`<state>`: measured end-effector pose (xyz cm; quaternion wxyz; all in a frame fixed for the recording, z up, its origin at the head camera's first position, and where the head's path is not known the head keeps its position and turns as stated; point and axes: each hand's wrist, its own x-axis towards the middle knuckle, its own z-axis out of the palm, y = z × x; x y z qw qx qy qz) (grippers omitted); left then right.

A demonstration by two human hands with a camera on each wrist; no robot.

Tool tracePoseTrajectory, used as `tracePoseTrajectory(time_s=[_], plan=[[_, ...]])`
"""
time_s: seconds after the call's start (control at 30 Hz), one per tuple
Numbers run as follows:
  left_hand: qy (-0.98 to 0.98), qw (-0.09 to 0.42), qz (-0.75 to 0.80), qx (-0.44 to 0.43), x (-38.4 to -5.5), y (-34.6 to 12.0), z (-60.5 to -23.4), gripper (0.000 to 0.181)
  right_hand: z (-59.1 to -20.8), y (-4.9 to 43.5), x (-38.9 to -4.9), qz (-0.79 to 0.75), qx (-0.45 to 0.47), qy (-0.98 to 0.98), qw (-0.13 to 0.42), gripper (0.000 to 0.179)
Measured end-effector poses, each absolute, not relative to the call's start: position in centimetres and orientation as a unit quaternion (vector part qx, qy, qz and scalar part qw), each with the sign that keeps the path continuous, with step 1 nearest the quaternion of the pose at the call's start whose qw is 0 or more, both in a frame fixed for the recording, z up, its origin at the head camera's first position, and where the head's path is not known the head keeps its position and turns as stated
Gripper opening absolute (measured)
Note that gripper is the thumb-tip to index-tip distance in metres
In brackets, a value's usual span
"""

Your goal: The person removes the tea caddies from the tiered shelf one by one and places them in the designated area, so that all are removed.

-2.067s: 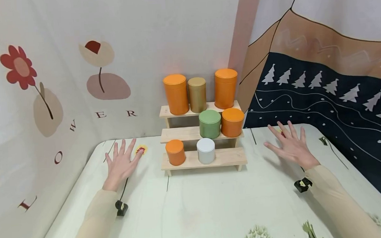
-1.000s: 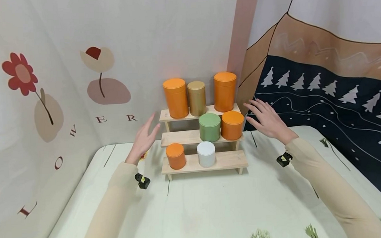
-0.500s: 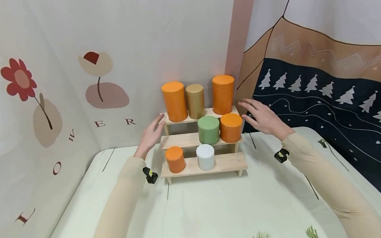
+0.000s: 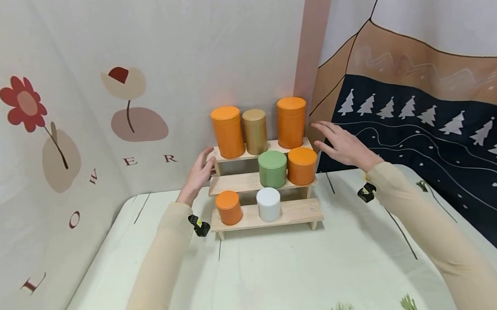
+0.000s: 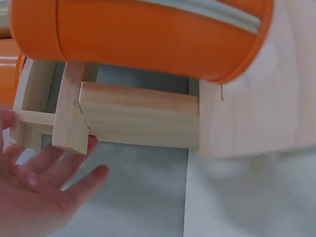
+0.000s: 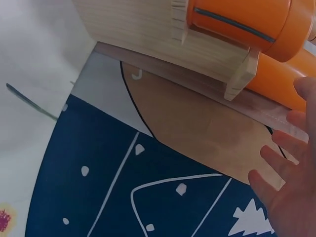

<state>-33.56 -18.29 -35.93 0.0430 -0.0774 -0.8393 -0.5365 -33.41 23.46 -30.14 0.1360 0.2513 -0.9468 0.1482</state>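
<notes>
A three-step wooden stand (image 4: 233, 183) holds lidded round tins. My left hand (image 4: 197, 175) is at the stand's left end, fingers relaxed. In the left wrist view its fingertips (image 5: 89, 144) are at the wooden end piece; whether they press it cannot be told. My right hand (image 4: 343, 147) hovers right of the stand, fingers loosely extended; the right wrist view shows it apart from the wood. On the top step stand a tall orange tin (image 4: 227, 133), a gold tin (image 4: 255, 132) and another tall orange tin (image 4: 291, 124). A green tin (image 4: 272, 170) and an orange tin (image 4: 302, 167) share the middle step.
The bottom step bears a small orange tin (image 4: 228, 209) and a white tin (image 4: 269, 205). A printed cloth wall (image 4: 178, 75) rises close behind the stand. A pale cloth (image 4: 253, 275) covers the table. Each wrist wears a small black camera (image 4: 199, 225).
Both hands have come inward and forward from the table's sides to the stand's ends. Over the last half second they barely moved. The tins and stand have stayed put.
</notes>
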Motion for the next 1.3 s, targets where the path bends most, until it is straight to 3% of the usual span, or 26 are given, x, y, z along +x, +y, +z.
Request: tracePoseTrajectory(time_s=[0.47, 0.8, 1.3], plan=[[-0.822, 0.046, -0.565, -0.061, -33.6, -18.2, -36.4, 0.051, -27.4, 22.9, -35.1, 0.168, 0.243, -0.945, 0.139, 0.065], [-0.818, 0.051, -0.570, -0.055, -33.5, -18.3, -36.8, 0.051, -26.1, 20.7, -35.7, 0.263, 0.260, -0.920, 0.132, 0.081], [-0.816, 0.058, -0.572, -0.061, -33.6, -18.5, -36.8, 0.050, -25.3, 18.3, -36.9, 0.400, 0.226, -0.879, 0.129, 0.080]])
